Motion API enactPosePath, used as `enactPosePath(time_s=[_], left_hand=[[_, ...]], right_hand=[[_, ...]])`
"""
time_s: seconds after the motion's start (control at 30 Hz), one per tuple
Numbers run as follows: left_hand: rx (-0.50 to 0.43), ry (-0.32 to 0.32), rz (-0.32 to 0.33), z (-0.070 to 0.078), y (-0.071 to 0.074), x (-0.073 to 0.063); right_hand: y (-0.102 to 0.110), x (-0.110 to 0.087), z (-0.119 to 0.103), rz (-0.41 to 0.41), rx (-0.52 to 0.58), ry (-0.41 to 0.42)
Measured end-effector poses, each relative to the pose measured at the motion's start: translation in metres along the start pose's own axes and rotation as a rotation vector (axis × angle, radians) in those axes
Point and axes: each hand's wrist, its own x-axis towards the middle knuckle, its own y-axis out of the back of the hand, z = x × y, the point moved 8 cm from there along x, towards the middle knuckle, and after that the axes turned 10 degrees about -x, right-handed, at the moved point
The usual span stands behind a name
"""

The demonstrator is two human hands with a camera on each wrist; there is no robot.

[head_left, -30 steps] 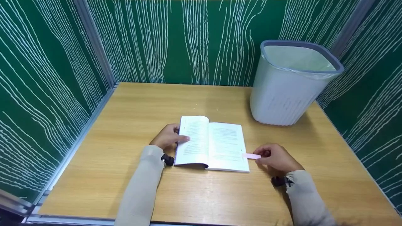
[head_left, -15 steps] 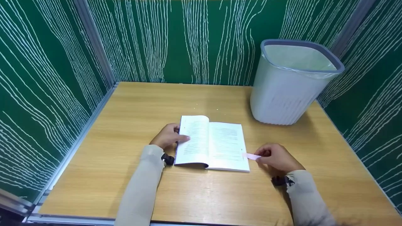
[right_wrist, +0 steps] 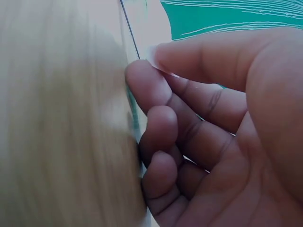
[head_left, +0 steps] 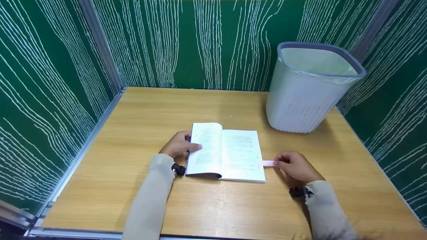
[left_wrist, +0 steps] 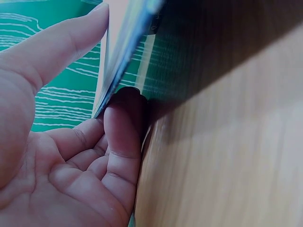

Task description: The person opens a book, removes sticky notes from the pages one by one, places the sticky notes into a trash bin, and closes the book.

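An open book (head_left: 238,150) with printed white pages lies on the wooden table. My left hand (head_left: 179,145) grips its left edge, thumb on the page and fingers beneath; in the left wrist view the book's edge (left_wrist: 125,52) stands between thumb and fingers. A pink paper strip (head_left: 268,163) reaches out from the right page near its lower outer edge. My right hand (head_left: 297,166) pinches the strip's outer end between thumb and forefinger. In the right wrist view the thumb and fingertips (right_wrist: 147,82) meet, and the strip is mostly hidden or washed out.
A tall white wastebasket (head_left: 297,100) with a grey rim and a liner stands at the table's back right. Green panels (head_left: 186,50) with white lines enclose the wooden table (head_left: 150,110) at the back and sides. A few tiny specks lie behind the book.
My right hand has shifted slightly to the right and its thumb has moved up over the strip. More of the strip now shows beyond the page edge. The left hand stays still.
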Motion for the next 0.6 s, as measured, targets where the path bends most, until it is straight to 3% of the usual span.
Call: enactPosePath(time_s=[0.23,0.6], left_hand=[[-0.041,-0.018,-0.029,0.0024,-0.0024,-0.0002],[-0.047,-0.025,-0.026,0.0028,-0.0024,-0.001]], right_hand=[[0.0002,0.0006,-0.0078,0.03,0.013,0.114],[-0.0013,0.0003,-0.0073,0.014,0.053,0.115]])
